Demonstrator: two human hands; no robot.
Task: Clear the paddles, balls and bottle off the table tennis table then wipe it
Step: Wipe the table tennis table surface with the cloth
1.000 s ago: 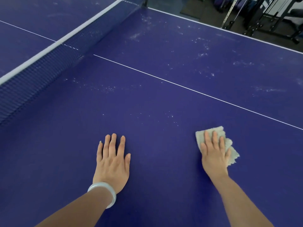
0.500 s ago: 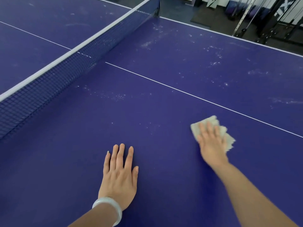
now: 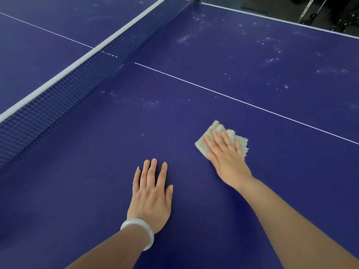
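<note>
The blue table tennis table (image 3: 213, 55) fills the view, with white dusty specks (image 3: 145, 102) scattered across it. My right hand (image 3: 227, 158) presses flat on a beige folded cloth (image 3: 215, 128) lying on the table, fingers straight and pointing away from me. My left hand (image 3: 151, 193) rests flat on the bare table surface with fingers straight, a pale bangle on its wrist. No paddles, balls or bottle show in view.
The net (image 3: 77, 74) with its white top band runs diagonally from the left edge up to the top middle. A white centre line (image 3: 233, 98) crosses the table. Beyond the far table edge, dark floor and metal gym frames (image 3: 314, 12) are visible.
My right hand has slid the cloth forward and to the left across the table. My left hand has stayed planted flat, while my view has shifted toward the net.
</note>
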